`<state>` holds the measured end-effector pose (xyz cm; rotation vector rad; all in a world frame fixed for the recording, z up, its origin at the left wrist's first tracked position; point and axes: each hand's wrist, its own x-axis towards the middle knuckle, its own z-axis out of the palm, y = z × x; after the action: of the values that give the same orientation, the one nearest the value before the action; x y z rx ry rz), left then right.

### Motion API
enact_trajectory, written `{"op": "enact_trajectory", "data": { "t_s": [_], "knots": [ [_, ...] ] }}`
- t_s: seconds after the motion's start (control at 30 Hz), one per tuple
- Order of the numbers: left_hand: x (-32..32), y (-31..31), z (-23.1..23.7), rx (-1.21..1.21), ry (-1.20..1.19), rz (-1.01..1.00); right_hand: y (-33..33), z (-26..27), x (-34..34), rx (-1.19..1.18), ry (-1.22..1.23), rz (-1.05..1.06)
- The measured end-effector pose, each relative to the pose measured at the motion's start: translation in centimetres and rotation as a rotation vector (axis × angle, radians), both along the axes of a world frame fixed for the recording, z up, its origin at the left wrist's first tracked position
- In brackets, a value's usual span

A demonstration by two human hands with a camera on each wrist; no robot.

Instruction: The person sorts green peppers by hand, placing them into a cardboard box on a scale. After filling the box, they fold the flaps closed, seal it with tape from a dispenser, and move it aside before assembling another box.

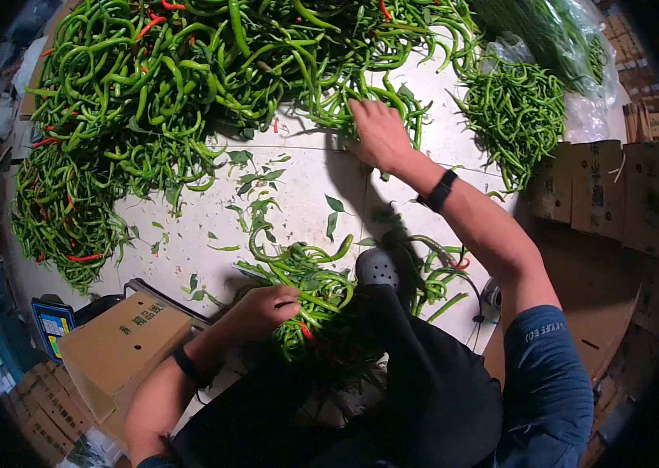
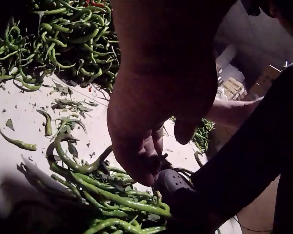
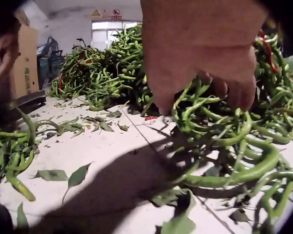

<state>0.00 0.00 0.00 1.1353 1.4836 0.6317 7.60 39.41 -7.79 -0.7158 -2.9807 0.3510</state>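
My right hand (image 1: 380,136) reaches to the near edge of the big pile of long green peppers (image 1: 177,86). In the right wrist view its fingers curl down over several green peppers (image 3: 200,114), with the hand (image 3: 205,63) above them. The left hand (image 1: 263,312) is over a smaller heap of peppers (image 1: 318,300) between the legs. Seen from the left wrist, the fingers of that hand (image 2: 151,117) are bent together around a small dark stem (image 2: 163,156), just above long peppers (image 2: 122,199). A few red peppers lie among the green.
A grey clog (image 1: 378,269) stands right of the smaller heap. Another pepper pile (image 1: 520,117) and a clear plastic bag (image 1: 583,117) lie at the upper right. Cartons (image 1: 123,343) stand at both sides, with a blue display (image 1: 54,326) at the left. Loose leaves (image 1: 335,204) dot the floor.
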Motion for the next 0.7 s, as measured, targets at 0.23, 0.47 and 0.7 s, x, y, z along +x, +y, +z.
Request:
{"op": "enact_trajectory", "data": {
  "t_s": [0.23,0.47,0.7],
  "knots": [
    [1.2,4.0,1.5,-0.276,-0.295,0.46,1.5,-4.2,-7.3,0.134,-0.337,-0.112],
    [0.9,4.6,3.0,-0.386,-0.172,0.44,0.8,-4.8,-1.9,0.096,-0.22,0.078],
    [0.3,9.1,-5.7,-0.19,-0.297,0.352,-0.6,-5.1,9.2,0.03,0.103,0.125]
  ]
}}
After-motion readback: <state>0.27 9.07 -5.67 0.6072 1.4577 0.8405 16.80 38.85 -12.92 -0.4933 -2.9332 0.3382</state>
